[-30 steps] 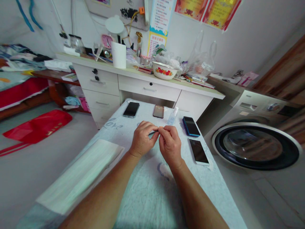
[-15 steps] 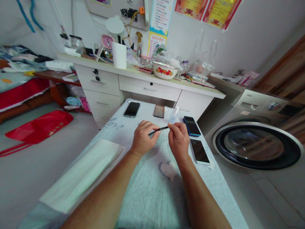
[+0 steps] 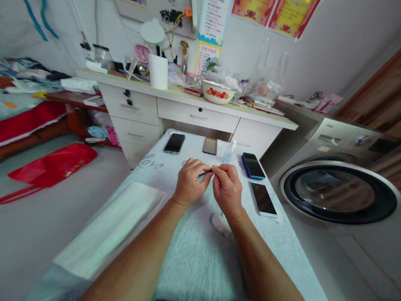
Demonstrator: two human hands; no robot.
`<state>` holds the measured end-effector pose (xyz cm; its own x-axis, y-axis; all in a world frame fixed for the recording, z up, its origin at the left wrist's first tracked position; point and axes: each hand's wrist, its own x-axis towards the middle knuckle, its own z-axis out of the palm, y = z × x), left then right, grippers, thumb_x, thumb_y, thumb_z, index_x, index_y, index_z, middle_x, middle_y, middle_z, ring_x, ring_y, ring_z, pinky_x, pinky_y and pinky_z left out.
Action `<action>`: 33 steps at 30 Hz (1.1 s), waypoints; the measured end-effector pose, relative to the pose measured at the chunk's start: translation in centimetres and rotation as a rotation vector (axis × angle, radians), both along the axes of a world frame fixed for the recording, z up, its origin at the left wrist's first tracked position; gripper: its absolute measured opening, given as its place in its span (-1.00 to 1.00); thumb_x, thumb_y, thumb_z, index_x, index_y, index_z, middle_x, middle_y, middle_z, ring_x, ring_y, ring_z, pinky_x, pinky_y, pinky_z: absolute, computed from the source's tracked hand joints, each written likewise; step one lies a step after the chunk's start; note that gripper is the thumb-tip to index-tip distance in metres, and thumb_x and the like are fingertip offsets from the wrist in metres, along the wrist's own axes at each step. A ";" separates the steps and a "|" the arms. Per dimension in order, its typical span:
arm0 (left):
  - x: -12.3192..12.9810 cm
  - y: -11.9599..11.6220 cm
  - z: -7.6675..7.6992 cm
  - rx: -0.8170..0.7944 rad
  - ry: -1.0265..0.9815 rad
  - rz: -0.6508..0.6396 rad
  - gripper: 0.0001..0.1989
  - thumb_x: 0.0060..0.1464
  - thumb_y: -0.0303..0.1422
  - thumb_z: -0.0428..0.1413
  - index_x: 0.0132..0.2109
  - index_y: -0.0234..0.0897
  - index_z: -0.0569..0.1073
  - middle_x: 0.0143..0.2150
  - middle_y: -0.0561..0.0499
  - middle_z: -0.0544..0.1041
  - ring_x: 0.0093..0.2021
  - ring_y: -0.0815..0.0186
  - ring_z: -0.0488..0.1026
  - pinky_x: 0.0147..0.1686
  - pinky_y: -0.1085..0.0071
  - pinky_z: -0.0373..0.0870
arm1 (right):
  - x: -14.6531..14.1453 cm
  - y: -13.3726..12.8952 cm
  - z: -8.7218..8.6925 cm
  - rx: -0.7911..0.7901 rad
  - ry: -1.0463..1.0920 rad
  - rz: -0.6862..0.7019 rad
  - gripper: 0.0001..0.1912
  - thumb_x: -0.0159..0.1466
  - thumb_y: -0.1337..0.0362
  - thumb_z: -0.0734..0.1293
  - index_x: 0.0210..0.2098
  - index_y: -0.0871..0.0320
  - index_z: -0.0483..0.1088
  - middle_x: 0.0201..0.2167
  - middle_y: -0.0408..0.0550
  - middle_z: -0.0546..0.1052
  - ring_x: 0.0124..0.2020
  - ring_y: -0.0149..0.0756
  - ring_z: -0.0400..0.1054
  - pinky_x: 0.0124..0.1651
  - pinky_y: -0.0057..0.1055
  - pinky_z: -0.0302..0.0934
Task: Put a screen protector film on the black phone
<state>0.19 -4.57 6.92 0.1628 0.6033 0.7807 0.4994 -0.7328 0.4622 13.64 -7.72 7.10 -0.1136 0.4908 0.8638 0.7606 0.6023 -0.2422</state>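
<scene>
Thin, dark, rod-shaped object (image 3: 205,172) held between the hands, above pale blue patterned cloth (image 3: 191,251). Bare left hand (image 3: 190,180) pinches its left part, thumb against fingers; bare right hand (image 3: 228,188) pinches the right end, presumably steadying it from both sides.

Head-worn view, forward and down

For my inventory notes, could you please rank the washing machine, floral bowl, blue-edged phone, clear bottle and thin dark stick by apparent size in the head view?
Largest to smallest:
Washing machine
Floral bowl
Blue-edged phone
Clear bottle
Thin dark stick, visible part only
</scene>
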 end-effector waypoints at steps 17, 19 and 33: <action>0.2 0.0 -0.1 0.012 0.001 0.029 -0.97 0.05 -0.41 0.12 -0.33 -0.25 0.45 -0.37 0.01 0.50 -0.24 0.25 0.39 -0.19 0.29 0.33 | 2.5 1.2 0.0 0.006 0.034 -0.147 -0.75 0.27 0.45 0.17 -0.18 0.13 0.43 -0.29 -0.03 0.35 -0.24 -0.34 0.32 -0.16 -0.38 0.30; 0.2 0.0 -0.1 0.010 0.003 0.031 -0.97 0.05 -0.41 0.11 -0.33 -0.24 0.45 -0.37 0.00 0.49 -0.24 0.25 0.38 -0.20 0.29 0.33 | 2.2 1.1 0.0 0.007 0.028 -0.142 -0.75 0.27 0.45 0.17 -0.18 0.13 0.43 -0.28 -0.03 0.36 -0.24 -0.34 0.32 -0.16 -0.37 0.31; 0.1 0.1 -0.3 0.002 0.002 0.026 -0.99 0.05 -0.40 0.13 -0.33 -0.23 0.45 -0.37 0.01 0.49 -0.25 0.26 0.38 -0.22 0.30 0.32 | 0.4 0.1 -0.3 -0.010 -0.010 0.010 -0.70 0.24 0.50 0.18 -0.11 0.12 0.41 -0.24 -0.02 0.36 -0.20 -0.34 0.32 -0.13 -0.36 0.31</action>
